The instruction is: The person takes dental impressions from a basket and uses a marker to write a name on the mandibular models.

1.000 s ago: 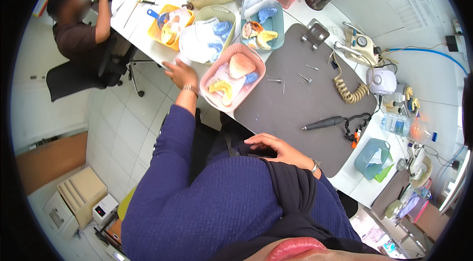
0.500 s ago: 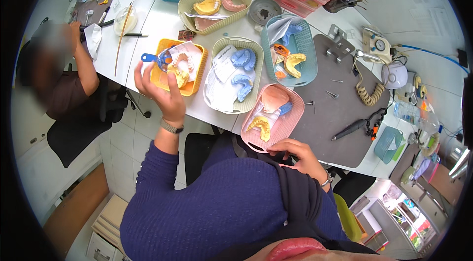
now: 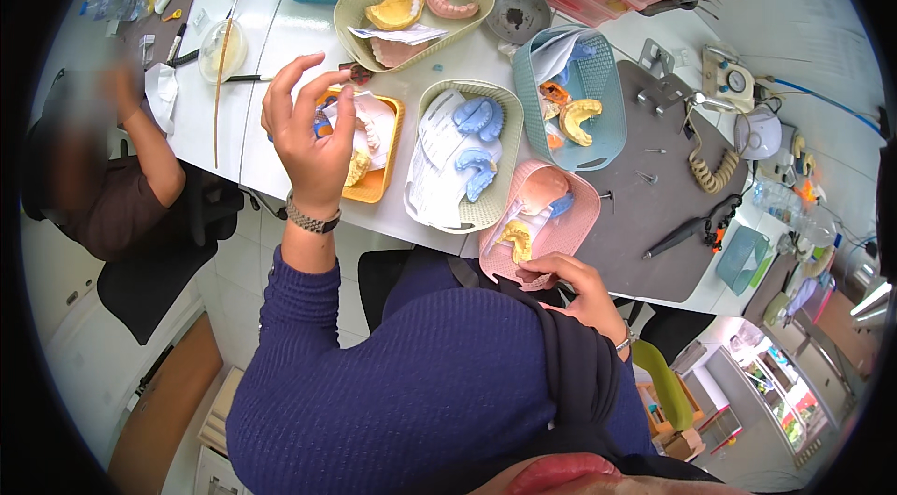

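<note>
My left hand (image 3: 313, 135) is raised over the orange basket (image 3: 397, 135), open with its fingers spread. Behind it, the basket contains a yellow dental cast (image 3: 356, 167), paper and a blue impression tray (image 3: 323, 125), mostly hidden by the hand. My right hand (image 3: 581, 287) is at the near end of the pink basket (image 3: 572, 238), its fingers over the rim and the thumb lower down. Just beyond those fingertips lies a yellow arch-shaped cast (image 3: 516, 240). Farther inside are a pinkish cast (image 3: 543, 188) and a blue piece (image 3: 561, 205).
A cream basket (image 3: 509, 112) with blue casts stands between them. Beyond are a teal basket (image 3: 612, 121), an olive basket (image 3: 411, 51) and a round grey dish (image 3: 519, 14). A black handpiece (image 3: 669, 241) lies on the grey mat at right. Another person (image 3: 140, 158) sits at left.
My left hand has risen and moved farther over the orange basket, covering most of the blue tray. My right hand stays at the pink basket, fingers a bit farther over its rim. The view has shifted slightly.
</note>
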Action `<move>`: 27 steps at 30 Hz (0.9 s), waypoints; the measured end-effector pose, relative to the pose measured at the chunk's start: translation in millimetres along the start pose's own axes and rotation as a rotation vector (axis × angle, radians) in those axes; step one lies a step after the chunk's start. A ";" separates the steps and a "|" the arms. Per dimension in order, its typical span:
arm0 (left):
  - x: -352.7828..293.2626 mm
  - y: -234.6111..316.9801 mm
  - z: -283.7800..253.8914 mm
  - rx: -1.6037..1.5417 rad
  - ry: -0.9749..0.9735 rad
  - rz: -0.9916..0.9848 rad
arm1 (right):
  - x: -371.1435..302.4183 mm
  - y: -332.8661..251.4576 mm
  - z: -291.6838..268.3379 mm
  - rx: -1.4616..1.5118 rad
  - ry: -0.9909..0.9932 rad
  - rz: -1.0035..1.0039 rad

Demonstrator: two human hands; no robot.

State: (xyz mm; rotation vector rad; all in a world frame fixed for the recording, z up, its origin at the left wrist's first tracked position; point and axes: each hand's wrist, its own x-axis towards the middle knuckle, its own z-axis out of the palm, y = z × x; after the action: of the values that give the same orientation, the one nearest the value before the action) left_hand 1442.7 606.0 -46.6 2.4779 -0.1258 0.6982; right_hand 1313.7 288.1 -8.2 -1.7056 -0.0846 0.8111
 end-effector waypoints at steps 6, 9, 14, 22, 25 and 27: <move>15.2 1.2 7.2 0.155 -0.226 0.073 | 6.8 -4.6 -0.2 -0.002 0.027 0.016; 28.3 -1.5 20.5 0.129 -0.318 0.129 | 9.8 -6.1 -1.3 -0.025 0.038 -0.021; 46.3 -11.9 37.4 0.151 -0.640 0.103 | 10.7 -10.6 1.4 -0.025 0.086 -0.016; 51.5 -29.5 44.2 0.133 -0.600 0.005 | 14.1 -6.7 0.6 -0.032 0.119 -0.006; 49.9 -27.8 46.5 0.113 -0.582 -0.008 | 14.5 -5.6 0.6 -0.052 0.114 -0.019; 50.9 -25.6 45.3 0.130 -0.615 -0.014 | 13.3 -0.4 0.5 -0.058 0.106 -0.029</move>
State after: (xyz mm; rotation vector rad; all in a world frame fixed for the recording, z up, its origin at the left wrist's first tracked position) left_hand 1513.0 606.0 -65.5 2.7355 -0.2971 -0.0864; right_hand 1323.5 294.7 -14.0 -1.7951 -0.0604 0.7018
